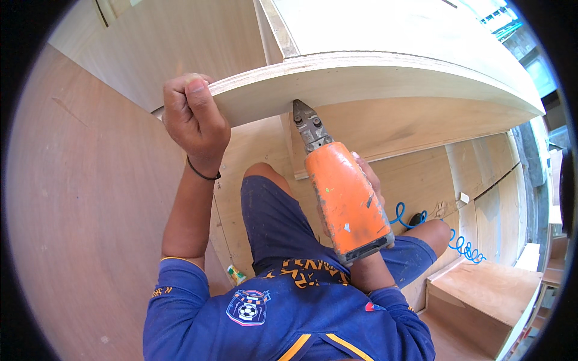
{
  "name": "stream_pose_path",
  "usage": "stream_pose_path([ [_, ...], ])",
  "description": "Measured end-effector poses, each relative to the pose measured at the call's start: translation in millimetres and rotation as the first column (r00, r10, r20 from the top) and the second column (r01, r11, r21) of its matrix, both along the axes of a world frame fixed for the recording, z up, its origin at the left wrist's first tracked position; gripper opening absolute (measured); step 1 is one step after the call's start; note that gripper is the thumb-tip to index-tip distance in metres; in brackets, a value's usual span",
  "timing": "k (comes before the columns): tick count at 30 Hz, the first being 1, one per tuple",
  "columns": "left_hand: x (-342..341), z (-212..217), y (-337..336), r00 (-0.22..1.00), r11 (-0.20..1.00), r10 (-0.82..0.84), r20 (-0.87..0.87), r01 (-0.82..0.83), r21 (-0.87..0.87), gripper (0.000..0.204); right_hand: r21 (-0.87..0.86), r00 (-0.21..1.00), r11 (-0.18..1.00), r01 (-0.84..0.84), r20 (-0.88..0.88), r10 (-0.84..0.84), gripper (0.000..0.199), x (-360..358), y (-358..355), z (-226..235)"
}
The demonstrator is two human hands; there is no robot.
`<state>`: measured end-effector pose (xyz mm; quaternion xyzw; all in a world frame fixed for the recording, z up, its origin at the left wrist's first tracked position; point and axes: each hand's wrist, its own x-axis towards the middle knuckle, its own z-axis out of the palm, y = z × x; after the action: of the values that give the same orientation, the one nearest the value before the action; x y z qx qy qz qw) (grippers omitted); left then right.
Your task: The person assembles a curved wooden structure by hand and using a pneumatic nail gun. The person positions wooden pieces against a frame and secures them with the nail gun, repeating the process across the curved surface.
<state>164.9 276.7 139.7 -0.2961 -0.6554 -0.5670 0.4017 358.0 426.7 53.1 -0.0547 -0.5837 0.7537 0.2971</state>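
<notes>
My left hand [197,117] is closed round the left end of a long plywood strip [256,96], with the thumb on top near its edge. In my right hand [369,175] is an orange nail gun [344,195], which hides most of the fingers. The gun's metal nose points up and away, its tip at the lower part of the strip's near face; whether it presses on the wood I cannot tell. The strip runs to the right along the edge of a pale panel [385,27], above a plywood box side [385,123].
A tall plywood sheet [96,198] stands close on my left. A coiled blue air hose [466,248] lies at the right, past my knee. An open wooden box [481,292] sits at lower right. A small green and yellow packet [236,275] lies beside my leg.
</notes>
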Motion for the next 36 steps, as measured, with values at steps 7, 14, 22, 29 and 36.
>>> stream_pose_path([
  [7, -14, -31, -16, 0.716, 0.756, -0.641, 0.278, 0.525, 0.391, 0.039, 0.126, 0.984, 0.976, 0.176, 0.003, -0.178, 0.028, 15, 25, -24],
  [14, 8, -88, 32, 0.273, 0.292, -0.950, 0.150, 0.616, 0.731, 0.048, 0.576, 0.872, 0.712, 0.402, -0.004, -0.489, 0.016, 28, 73, -50],
  [22, 7, -81, 57, 0.502, 0.474, -0.839, 0.209, 0.484, 0.736, 0.030, -0.247, 0.978, 0.955, 0.165, -0.088, -0.191, 0.038, 36, 105, -96],
  [29, 26, -69, 41, 0.410, 0.692, -0.716, 0.565, 0.310, 0.652, 0.030, 0.562, 0.757, 0.625, 0.542, -0.002, -0.654, 0.018, 22, 97, -61],
  [36, 49, -61, 54, 0.177, 0.576, -0.817, 0.549, 0.299, 0.761, 0.027, 0.707, 0.693, 0.551, 0.443, 0.119, -0.711, 0.012, 40, 114, -61],
])
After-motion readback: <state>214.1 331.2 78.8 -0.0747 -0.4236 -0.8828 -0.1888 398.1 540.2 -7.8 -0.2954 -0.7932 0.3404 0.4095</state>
